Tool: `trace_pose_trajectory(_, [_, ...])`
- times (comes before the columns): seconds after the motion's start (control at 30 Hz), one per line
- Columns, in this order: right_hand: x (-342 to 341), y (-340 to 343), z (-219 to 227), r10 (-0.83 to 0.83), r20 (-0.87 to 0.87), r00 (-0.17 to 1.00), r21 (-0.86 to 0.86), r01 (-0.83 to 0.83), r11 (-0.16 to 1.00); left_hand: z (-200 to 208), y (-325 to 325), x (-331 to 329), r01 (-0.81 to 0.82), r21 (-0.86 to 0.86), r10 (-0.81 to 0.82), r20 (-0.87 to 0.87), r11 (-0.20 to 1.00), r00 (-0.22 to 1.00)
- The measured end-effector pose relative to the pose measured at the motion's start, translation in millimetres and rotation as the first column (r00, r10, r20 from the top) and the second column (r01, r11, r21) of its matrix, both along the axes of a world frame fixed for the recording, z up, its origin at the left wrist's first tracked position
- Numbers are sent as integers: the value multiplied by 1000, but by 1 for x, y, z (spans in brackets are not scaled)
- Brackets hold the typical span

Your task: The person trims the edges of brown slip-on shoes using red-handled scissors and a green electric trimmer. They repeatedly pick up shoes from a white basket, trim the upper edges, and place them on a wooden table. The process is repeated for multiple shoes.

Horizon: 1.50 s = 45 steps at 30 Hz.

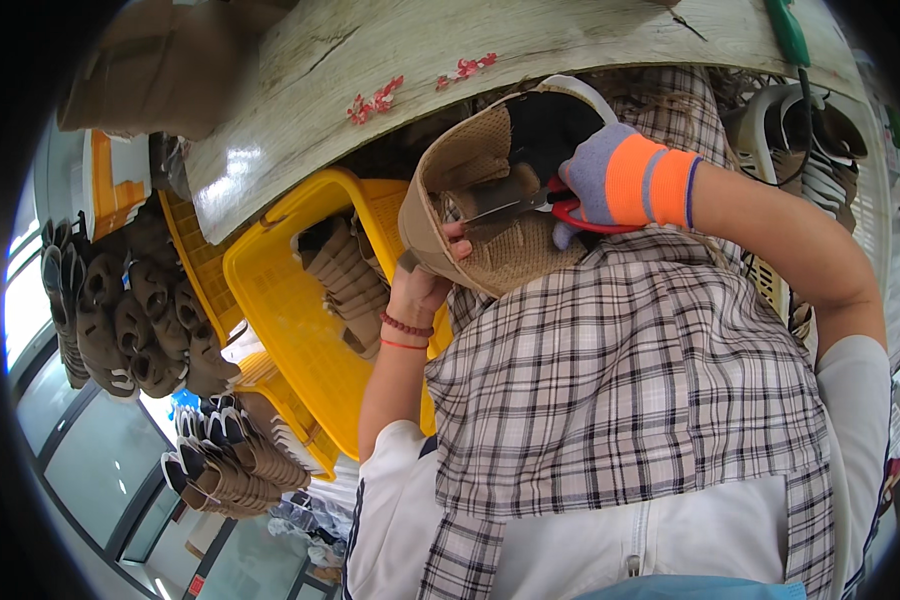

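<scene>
A brown shoe upper point(535, 255) with a dark lining and a pale rim sits over my lap, its hollow side turned up. My bare left hand point(428, 285), a red bead bracelet at the wrist, grips the left edge of the upper, some fingertips showing inside it. On my right hand point(615, 185) is a grey-purple and orange glove. It is closed round the red handles of a pair of scissors point(595, 226), whose blades point left into the hollow. Whether the blades touch the material, I cannot tell.
A pale wood-look table point(530, 35) runs across the top, with a green-handled tool point(788, 35) and its cord at the right. Yellow baskets point(260, 310) stand at my left, one holding stacked brown uppers point(345, 280). More shoe pieces point(135, 325) lie further left and at right point(835, 135).
</scene>
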State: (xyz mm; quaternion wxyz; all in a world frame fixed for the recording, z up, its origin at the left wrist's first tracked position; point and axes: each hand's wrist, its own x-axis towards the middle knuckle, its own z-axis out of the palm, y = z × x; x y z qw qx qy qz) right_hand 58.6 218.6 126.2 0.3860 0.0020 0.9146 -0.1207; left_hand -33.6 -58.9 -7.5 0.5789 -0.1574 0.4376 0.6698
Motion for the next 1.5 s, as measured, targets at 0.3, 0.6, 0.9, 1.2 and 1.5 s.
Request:
trace_pose_trajectory(0.3, [5,6,10,-29,-89,996,27,31,999,0,-1,-1,-35,-20,35,10,999,999])
trace_pose_trajectory(0.6, [1,-6,0,9,-165,986,-17,-12,1000,6,1,-1,-34,-9,34,-8,999,999])
trace_pose_trajectory(0.9, [-1,-5,5,52,-103,993,6,-52,999,4,2,-2,-8,-19,8,-1,1000,1000])
trace_pose_trajectory(1.2, [11,5,-2,48,-445,894,106,0,994,8,1,-4,11,-2,-11,13,1000,1000])
trace_pose_trajectory(1.5, [19,-13,-6,174,-508,844,259,-43,965,-1,-3,-8,-26,-20,27,68,999,997])
